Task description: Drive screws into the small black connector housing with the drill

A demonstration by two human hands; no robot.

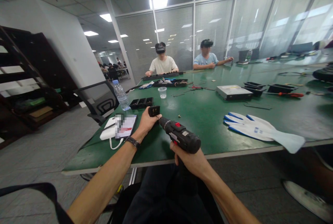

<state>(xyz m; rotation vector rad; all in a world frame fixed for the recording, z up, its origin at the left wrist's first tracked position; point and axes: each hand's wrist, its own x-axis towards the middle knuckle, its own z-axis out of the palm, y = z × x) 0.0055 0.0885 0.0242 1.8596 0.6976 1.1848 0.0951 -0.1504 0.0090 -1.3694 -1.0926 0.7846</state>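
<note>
In my right hand (187, 159) is a black cordless drill (182, 135) with red switches, its fingers wrapped round the grip. The drill's front end points away from me, toward a small black box-shaped part (154, 111). That part is gripped by my left hand (147, 121), above the table's near left area. Small brass-coloured bits show inside its upper face. Whether the drill's tip touches the part cannot be made out. A brass-coloured small piece (179, 116) lies on the table just beyond the drill.
Left of my hands lie a phone (127, 126) and a white power bank (108, 128); a water bottle (121, 95) stands behind. Black trays (141, 103), a plastic cup (162, 93), a glove (249, 126), a metal-topped box (233, 92) and a screwdriver (290, 94) share the green table (208, 113). Two people sit opposite.
</note>
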